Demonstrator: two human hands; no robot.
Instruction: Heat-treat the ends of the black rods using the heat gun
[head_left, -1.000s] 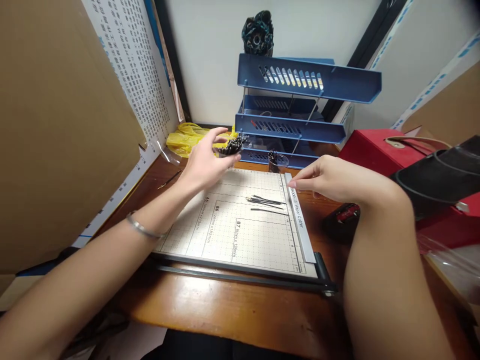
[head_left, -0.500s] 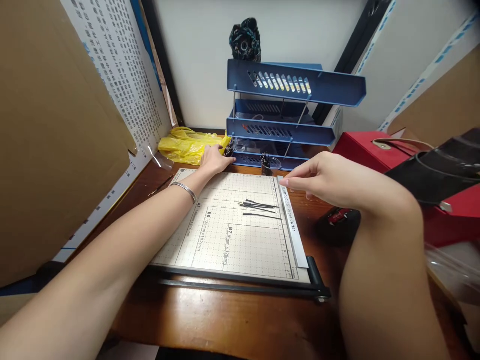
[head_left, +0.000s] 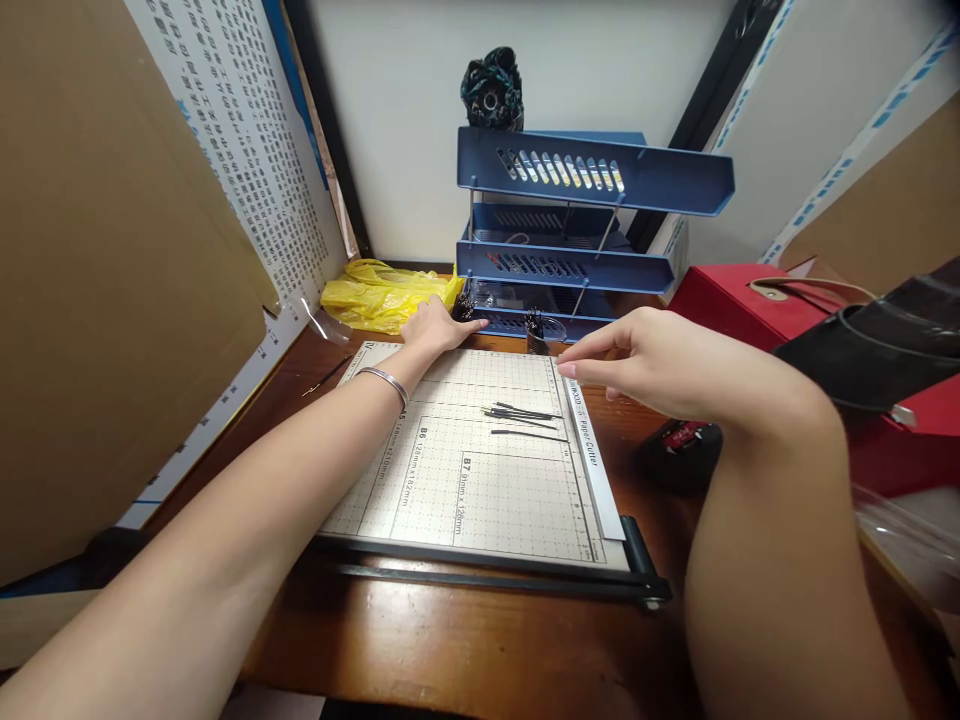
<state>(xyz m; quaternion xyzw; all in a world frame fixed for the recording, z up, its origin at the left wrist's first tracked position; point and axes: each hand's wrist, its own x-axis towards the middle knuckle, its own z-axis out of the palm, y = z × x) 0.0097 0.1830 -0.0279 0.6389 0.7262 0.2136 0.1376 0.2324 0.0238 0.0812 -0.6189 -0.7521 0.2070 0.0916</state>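
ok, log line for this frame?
left hand: flat, far edge of paper cutter, by black stick bundle | right hand: over rail, grip unclear | black strips: on the cutter

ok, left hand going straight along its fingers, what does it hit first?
Probably the front wall of the bottom blue tray; the left hand lies just short of it. Some black sticks stand close beside the hand, depth unclear.

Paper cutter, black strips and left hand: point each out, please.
paper cutter [head_left: 450, 480], head view, bare gridded board.
black strips [head_left: 525, 415], head view, middle of the pile.
left hand [head_left: 435, 328], head view, back of hand.
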